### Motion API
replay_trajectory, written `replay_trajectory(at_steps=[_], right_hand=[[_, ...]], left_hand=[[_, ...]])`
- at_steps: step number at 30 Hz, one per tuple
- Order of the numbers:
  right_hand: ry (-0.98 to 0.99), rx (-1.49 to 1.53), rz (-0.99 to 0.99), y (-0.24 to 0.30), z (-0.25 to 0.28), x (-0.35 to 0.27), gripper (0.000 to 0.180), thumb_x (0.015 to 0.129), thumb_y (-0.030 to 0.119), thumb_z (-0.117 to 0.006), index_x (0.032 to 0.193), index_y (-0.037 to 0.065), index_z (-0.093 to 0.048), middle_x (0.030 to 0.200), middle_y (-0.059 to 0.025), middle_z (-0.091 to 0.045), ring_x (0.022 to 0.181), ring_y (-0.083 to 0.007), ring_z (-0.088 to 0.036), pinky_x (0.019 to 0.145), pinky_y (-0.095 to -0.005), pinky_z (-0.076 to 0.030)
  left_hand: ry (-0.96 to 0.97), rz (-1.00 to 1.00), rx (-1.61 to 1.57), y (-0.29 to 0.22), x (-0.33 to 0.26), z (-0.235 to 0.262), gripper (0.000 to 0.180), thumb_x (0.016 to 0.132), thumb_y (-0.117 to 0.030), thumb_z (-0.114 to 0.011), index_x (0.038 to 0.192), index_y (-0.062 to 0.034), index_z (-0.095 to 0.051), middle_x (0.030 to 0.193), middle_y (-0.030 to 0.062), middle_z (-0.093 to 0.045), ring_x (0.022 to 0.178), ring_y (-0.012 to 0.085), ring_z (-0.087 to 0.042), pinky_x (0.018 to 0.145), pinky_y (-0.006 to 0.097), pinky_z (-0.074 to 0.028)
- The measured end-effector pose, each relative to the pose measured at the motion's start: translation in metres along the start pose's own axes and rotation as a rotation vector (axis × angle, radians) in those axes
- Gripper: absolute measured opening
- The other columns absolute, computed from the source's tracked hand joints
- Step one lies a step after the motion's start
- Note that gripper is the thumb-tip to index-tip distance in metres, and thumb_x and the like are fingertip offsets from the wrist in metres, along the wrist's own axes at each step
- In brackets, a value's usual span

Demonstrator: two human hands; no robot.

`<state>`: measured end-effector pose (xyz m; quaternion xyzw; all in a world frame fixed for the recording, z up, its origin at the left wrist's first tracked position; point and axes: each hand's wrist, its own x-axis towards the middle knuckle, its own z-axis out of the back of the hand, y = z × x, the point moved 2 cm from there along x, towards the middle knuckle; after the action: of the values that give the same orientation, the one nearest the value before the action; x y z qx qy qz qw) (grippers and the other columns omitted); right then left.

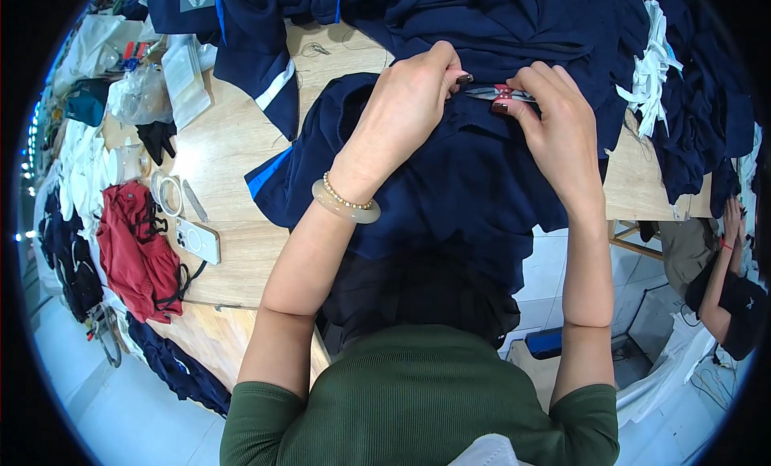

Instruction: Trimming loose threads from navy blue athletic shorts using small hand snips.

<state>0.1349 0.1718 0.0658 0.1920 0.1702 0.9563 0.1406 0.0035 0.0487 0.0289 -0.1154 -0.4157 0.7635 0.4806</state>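
Observation:
A navy blue garment (pixel 474 177) lies bunched over the table edge in front of me. My left hand (pixel 418 88) is closed in a pinch on its upper edge, thumb and fingers pressed together; whether a thread is between them is too small to tell. In my right hand (pixel 558 104) I grip a pair of thread snips (pixel 491 91), red at the middle with metal blades. The blades point left along the garment's edge, toward my left fingertips. A gathered opening (pixel 345 108) of the same garment shows beside my left wrist.
More navy garments (pixel 514 24) are heaped across the far side. White strips (pixel 652 68) lie on the pile at right. At left are a red garment (pixel 140 253), a phone (pixel 197 241), a tape roll (pixel 167 194) and plastic bags (pixel 140 96). Another person (pixel 727 293) works at far right.

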Motion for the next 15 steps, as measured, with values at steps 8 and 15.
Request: replay_trajectory(at_steps=[8, 15], right_hand=[[0.012, -0.009, 0.003, 0.0007, 0.0039, 0.0006, 0.017, 0.077, 0.012, -0.072, 0.083, 0.003, -0.059, 0.078, -0.0051, -0.056, 0.076, -0.0241, -0.054, 0.066, -0.0349, -0.046], [0.069, 0.000, -0.045, 0.0027, 0.0045, 0.0000, 0.017, 0.077, 0.011, -0.072, 0.083, 0.002, -0.059, 0.079, -0.0052, -0.057, 0.075, -0.0234, -0.054, 0.067, -0.0339, -0.046]], left_hand=[[0.018, 0.015, 0.026, 0.0007, 0.0002, 0.0004, 0.013, 0.098, -0.009, -0.053, 0.092, 0.0022, -0.055, 0.076, 0.0115, -0.067, 0.072, 0.0202, -0.068, 0.068, 0.028, -0.054], [0.011, -0.003, 0.028, -0.0002, -0.0001, 0.0005, 0.013, 0.098, -0.009, -0.052, 0.093, 0.0022, -0.056, 0.076, 0.0115, -0.067, 0.072, 0.0202, -0.068, 0.068, 0.028, -0.054]])
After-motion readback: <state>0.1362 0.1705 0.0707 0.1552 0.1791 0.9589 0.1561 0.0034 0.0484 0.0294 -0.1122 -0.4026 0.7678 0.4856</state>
